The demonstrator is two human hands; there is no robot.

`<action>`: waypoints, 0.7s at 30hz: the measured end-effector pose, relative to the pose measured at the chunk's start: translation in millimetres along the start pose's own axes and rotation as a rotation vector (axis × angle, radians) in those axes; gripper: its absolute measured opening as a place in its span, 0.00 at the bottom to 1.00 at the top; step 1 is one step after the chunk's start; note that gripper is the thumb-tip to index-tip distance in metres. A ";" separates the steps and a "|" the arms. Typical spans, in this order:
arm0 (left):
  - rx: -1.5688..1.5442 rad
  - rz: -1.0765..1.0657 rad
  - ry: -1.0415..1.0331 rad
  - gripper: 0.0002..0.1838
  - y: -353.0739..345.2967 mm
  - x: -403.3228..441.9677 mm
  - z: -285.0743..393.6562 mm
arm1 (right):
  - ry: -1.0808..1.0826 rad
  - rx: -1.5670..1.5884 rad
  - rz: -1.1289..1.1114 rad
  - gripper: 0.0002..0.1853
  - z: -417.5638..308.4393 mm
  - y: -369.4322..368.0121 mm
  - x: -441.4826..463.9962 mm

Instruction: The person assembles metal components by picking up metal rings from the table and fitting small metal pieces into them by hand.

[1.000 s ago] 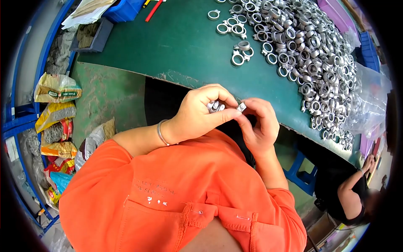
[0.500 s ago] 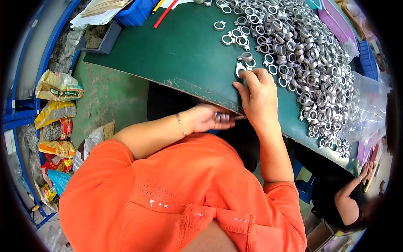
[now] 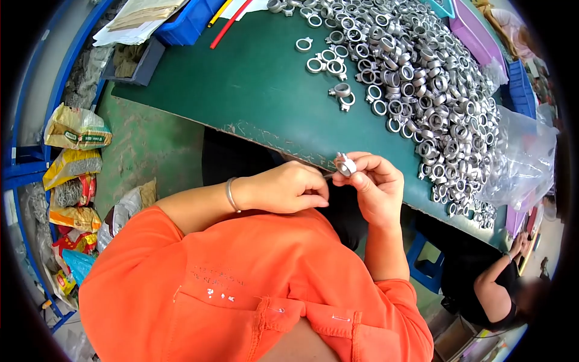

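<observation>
Between the thumb and fingers of my right hand (image 3: 377, 186) is a grey metal ring (image 3: 345, 167) with a small lug, held up at the table's front edge. My left hand (image 3: 286, 188) is just left of it, back upward and fingers curled in; whatever it holds is hidden underneath. Beyond my right hand, a few loose rings (image 3: 342, 90) lie on the green table (image 3: 241, 78). A large heap of similar metal rings (image 3: 422, 78) spreads over the table's right part.
Blue bin (image 3: 192, 24), grey bin (image 3: 140, 63) and a red pencil-like stick (image 3: 230, 24) are at the table's far left. A purple crate (image 3: 476, 33) and clear plastic bag (image 3: 522, 154) border the heap. Sacks (image 3: 78, 127) stand left; another person (image 3: 491, 289) sits right.
My right hand has drawn back from the loose rings to the table edge, now with a ring in its fingers. My left hand has turned from palm-up to back-up and curled.
</observation>
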State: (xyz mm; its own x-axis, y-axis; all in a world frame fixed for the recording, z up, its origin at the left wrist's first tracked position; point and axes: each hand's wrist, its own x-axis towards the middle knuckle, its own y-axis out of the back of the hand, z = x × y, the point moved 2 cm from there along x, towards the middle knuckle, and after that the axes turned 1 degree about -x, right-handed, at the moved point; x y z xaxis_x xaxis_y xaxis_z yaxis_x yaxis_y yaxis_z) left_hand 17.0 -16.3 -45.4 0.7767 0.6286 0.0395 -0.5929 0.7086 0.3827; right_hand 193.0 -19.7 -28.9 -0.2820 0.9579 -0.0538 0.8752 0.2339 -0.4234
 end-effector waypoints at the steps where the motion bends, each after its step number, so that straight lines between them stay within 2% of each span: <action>1: -0.265 0.044 0.115 0.04 5.2 0.4 11.4 | 0.025 0.012 -0.023 0.06 0.2 -0.8 -0.8; 2: -0.528 0.089 0.231 0.03 7.6 -0.3 18.5 | 0.021 0.012 -0.024 0.06 2.1 -2.9 -1.0; 3: -0.813 0.210 0.270 0.03 6.8 0.1 22.3 | 0.150 -0.037 -0.021 0.08 2.4 -5.9 -0.9; 4: -0.887 0.319 0.180 0.06 6.0 2.3 21.6 | 0.278 -0.084 -0.018 0.11 2.9 -7.6 -1.7; 5: -0.883 0.397 0.135 0.06 5.6 3.7 20.5 | 0.300 -0.137 -0.033 0.16 6.5 -5.6 -3.1; 7: -0.858 0.508 0.087 0.05 5.9 5.2 19.7 | 0.365 -0.199 -0.022 0.16 9.1 -5.1 -4.1; 8: -0.862 0.508 0.092 0.05 4.5 4.4 18.9 | 0.432 -0.265 -0.007 0.17 9.5 -4.5 -5.4; 11: -0.777 0.525 0.069 0.04 3.4 2.1 15.6 | 0.456 -0.291 0.010 0.18 11.1 -4.4 -8.3; 13: -0.553 0.519 -0.027 0.04 5.0 0.5 15.5 | 0.464 -0.293 0.026 0.18 11.6 -5.0 -9.6; 15: -0.555 0.535 -0.018 0.04 5.3 0.3 15.1 | 0.613 -0.570 0.083 0.16 9.4 -6.6 -10.9; 16: -0.555 0.550 -0.012 0.05 5.6 0.2 14.9 | 0.613 -0.569 0.082 0.16 6.6 -8.2 -11.1; 18: -0.564 0.564 -0.016 0.05 5.8 -0.4 13.9 | 0.793 -0.941 0.067 0.15 -2.8 -16.3 -13.3; 20: -0.574 0.576 -0.020 0.06 6.1 -1.4 12.4 | 0.837 -0.950 0.080 0.15 2.4 -19.2 -12.0; 21: -0.468 0.593 -0.084 0.05 7.2 -2.3 13.2 | 0.799 -0.845 0.129 0.14 7.9 -19.0 -11.6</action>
State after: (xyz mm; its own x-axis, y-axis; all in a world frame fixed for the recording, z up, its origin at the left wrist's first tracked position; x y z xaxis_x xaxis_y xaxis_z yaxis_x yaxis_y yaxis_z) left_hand 13.8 -16.9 -30.5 0.3026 0.9331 0.1942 -0.9298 0.3337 -0.1550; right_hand 176.5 -36.6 -27.3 -0.1083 0.7444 0.6589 0.9470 -0.1243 0.2962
